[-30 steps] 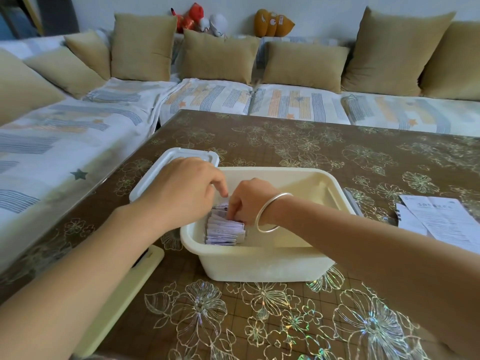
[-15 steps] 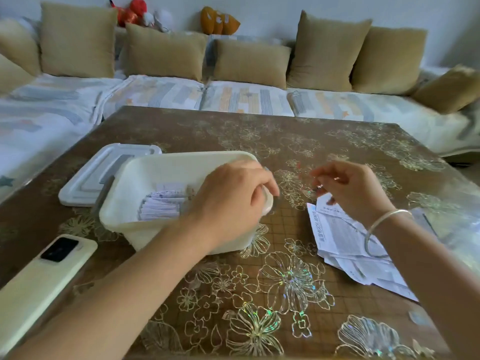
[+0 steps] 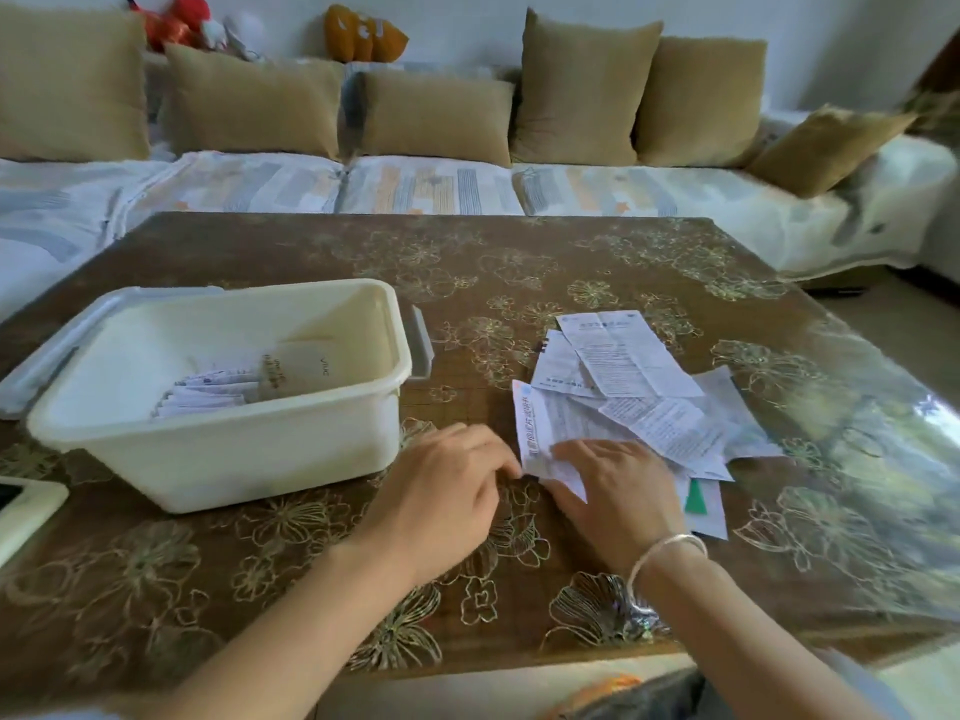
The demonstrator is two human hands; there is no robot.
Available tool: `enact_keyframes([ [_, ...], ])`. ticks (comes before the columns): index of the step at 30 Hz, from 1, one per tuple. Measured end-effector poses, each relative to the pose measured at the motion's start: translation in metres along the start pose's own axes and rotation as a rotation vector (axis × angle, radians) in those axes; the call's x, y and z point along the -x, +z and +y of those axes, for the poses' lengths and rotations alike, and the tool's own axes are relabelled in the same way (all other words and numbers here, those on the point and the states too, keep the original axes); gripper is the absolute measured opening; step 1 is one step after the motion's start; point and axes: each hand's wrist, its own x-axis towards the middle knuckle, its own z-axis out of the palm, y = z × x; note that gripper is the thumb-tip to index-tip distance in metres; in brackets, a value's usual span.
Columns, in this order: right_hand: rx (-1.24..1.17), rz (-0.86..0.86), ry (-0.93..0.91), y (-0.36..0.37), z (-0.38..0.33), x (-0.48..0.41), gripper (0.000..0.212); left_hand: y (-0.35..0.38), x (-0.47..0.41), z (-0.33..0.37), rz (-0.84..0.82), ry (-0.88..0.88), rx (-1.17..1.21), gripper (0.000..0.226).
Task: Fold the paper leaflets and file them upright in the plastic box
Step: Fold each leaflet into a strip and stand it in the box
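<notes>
Under the right hand (image 3: 618, 498), the gripped leaflet (image 3: 550, 426) lies partly hidden.

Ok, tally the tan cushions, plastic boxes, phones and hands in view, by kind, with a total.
Tan square fabric cushions: 6
White rectangular plastic box: 1
Pale flat phone: 1
Bare hands: 2, left hand and right hand holding a printed paper leaflet
Total: 10

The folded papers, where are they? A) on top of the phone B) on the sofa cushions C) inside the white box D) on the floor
C: the folded leaflets stand in a row inside the plastic box, while the unfolded leaflets lie spread on the table beside it.
</notes>
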Motion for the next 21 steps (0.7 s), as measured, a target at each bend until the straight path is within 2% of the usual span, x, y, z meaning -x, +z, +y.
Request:
enact_keyframes([
  [3,0.02,0.034,-0.027,0.006,-0.001,0.004,0.025,0.004,0.012,-0.01,0.018,-0.119,0.083,0.029],
  [5,-0.031,0.119,-0.022,0.01,-0.004,0.008,0.011,0.005,0.019,-0.013,0.042,-0.178,0.123,0.028],
  [8,-0.347,0.242,0.09,0.013,-0.001,0.013,0.014,0.007,0.027,-0.014,0.063,-0.214,0.126,0.037],
  [13,-1.311,0.151,0.444,-0.023,-0.003,0.012,0.026,0.008,0.042,-0.028,0.067,-0.164,-0.005,0.089],
  [15,-1.595,0.075,0.572,-0.037,-0.002,0.009,0.023,0.005,0.047,-0.032,0.091,-0.113,-0.024,0.103],
  [18,-1.724,-0.066,0.667,-0.038,0.002,0.006,0.014,-0.001,0.052,-0.028,0.163,-0.044,-0.005,0.114],
  [21,-1.718,-0.179,0.759,-0.025,-0.003,0.004,0.016,-0.006,0.053,-0.027,0.201,0.065,-0.092,0.106],
])
